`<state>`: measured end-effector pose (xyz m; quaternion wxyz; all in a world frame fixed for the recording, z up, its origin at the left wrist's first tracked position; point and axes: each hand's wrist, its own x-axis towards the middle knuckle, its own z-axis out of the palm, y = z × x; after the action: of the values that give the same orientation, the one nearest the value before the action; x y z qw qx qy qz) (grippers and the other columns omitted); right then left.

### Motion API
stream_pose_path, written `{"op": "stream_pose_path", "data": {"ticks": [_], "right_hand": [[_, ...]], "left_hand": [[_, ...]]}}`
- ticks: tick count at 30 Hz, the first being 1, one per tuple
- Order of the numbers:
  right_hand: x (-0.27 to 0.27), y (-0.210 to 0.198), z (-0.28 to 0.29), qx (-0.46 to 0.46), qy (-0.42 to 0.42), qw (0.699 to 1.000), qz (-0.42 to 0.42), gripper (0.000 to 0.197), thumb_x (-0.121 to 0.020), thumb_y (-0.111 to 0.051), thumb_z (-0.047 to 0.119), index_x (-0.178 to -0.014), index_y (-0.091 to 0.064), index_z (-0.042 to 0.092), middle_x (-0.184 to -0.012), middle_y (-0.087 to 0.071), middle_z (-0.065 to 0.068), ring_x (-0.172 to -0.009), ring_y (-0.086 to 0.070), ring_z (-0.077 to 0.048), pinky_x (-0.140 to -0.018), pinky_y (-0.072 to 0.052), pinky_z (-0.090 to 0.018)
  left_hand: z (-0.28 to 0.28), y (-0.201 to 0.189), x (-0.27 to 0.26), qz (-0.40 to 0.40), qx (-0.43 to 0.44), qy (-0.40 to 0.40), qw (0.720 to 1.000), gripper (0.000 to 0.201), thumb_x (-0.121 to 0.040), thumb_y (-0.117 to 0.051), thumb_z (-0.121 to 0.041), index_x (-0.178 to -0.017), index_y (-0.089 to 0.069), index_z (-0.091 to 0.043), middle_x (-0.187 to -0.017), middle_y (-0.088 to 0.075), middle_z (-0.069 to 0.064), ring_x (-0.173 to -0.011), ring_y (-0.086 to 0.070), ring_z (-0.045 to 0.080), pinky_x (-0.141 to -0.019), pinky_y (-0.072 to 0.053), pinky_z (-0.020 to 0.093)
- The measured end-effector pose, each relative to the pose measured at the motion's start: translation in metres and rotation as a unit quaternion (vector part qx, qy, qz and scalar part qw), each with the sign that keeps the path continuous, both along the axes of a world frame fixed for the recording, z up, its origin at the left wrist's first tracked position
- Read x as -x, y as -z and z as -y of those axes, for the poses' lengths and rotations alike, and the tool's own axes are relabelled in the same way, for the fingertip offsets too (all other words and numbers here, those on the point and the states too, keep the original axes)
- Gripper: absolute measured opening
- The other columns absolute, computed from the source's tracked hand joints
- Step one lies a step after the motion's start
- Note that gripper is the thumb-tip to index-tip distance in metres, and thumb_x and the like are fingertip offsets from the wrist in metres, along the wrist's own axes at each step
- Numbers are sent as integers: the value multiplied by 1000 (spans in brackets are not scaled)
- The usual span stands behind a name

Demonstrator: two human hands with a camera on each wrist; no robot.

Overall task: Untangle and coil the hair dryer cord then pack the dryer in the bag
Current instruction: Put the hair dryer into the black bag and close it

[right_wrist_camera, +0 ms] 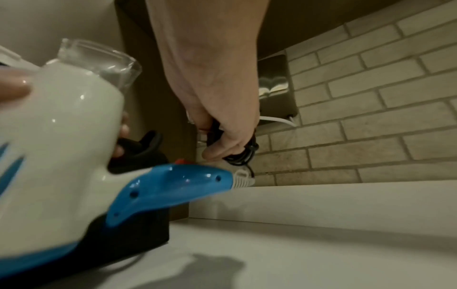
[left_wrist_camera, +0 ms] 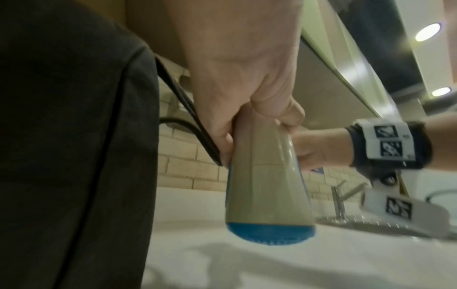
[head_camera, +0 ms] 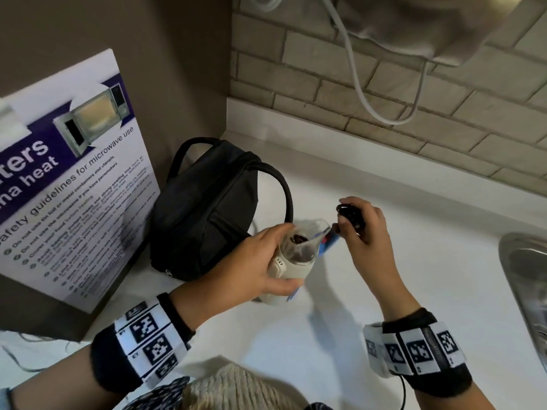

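My left hand [head_camera: 260, 261] grips the cream and blue hair dryer [head_camera: 297, 255] by its barrel, nozzle upward, just above the white counter [head_camera: 384, 232]. The dryer [left_wrist_camera: 262, 187] shows its blue rear grille in the left wrist view, and its clear nozzle and folded blue handle [right_wrist_camera: 173, 181] in the right wrist view. My right hand [head_camera: 362, 223] holds the black cord [head_camera: 350, 216] bunched into a small coil beside the handle's end. The coil [right_wrist_camera: 243, 154] hangs from my curled fingers. A black bag [head_camera: 207, 208] with two handles stands zipped shut just left of the dryer.
A microwave safety poster [head_camera: 68, 179] leans against the brown wall behind the bag. A steel sink [head_camera: 527, 276] lies at the right edge with a tap [left_wrist_camera: 340, 197]. A white cable [head_camera: 355, 78] hangs against the brick backsplash under a wall unit.
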<state>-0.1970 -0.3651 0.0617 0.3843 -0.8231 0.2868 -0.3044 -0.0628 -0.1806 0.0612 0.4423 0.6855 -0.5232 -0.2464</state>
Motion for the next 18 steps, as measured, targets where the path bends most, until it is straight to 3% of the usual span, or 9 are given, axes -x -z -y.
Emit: {"op": "stream_pose_path", "data": {"ticks": [2,4,6,9,11,13,15,18], "right_hand": [[-7,-4,-12,48,-61,997,-5,30,-93,-53,13,-109,-57,38,-114,-46,-1,-100,-54,2,-85,-44,-11],[-11,-8,-19,74,-133,987,-44,19,-91,-50,28,-105,-60,36,-118,-41,-2,-103,-50,1,-82,-44,-12],[-7,-17,-19,58,-210,972,-92,28,-89,-50,42,-111,-62,29,-121,-38,-3,-107,-50,-5,-82,-46,-17],[5,-37,-17,20,-316,936,-156,53,-74,-62,65,-121,-56,42,-128,-30,-5,-125,-37,-12,-100,-39,-18],[10,-49,-21,69,-355,911,-198,63,-65,-71,64,-123,-55,44,-130,-27,-3,-129,-29,-11,-105,-36,-17],[8,-55,-29,148,-362,898,-201,54,-70,-74,55,-120,-60,41,-135,-29,-1,-129,-28,-6,-103,-41,-21],[4,-63,-34,178,-351,902,-180,44,-77,-74,45,-118,-62,35,-138,-37,-2,-128,-39,-10,-99,-46,-28],[-4,-75,-37,173,-333,915,-149,45,-79,-75,30,-120,-57,33,-134,-46,-4,-117,-53,-21,-94,-48,-32]], "left_hand": [[-3,-17,0,-33,22,-10,999,72,-62,-79,-38,-127,-50,-28,-118,-64,-11,-107,-59,1,-95,-47,25],[-6,-34,-1,-53,21,-16,998,68,-62,-82,-34,-123,-54,-26,-109,-68,-11,-101,-63,1,-89,-51,27],[-11,-49,-2,-78,8,-19,997,64,-61,-84,-29,-119,-56,-24,-101,-70,-9,-94,-66,2,-84,-54,28],[-17,-66,-7,-115,7,-8,993,61,-61,-84,-26,-116,-58,-22,-97,-73,-6,-90,-69,6,-81,-56,29],[-20,-77,-6,-127,12,6,992,62,-60,-84,-28,-116,-59,-24,-97,-73,-7,-89,-69,7,-81,-57,31],[-21,-90,-3,-122,22,14,992,63,-58,-82,-34,-116,-58,-27,-97,-73,-9,-89,-70,6,-80,-57,31],[-22,-103,-1,-105,40,19,994,65,-59,-84,-32,-118,-58,-27,-97,-72,-10,-89,-69,5,-80,-56,29],[-23,-117,-4,-96,90,19,991,65,-62,-85,-24,-121,-57,-26,-103,-70,-11,-94,-67,2,-78,-51,18]]}}
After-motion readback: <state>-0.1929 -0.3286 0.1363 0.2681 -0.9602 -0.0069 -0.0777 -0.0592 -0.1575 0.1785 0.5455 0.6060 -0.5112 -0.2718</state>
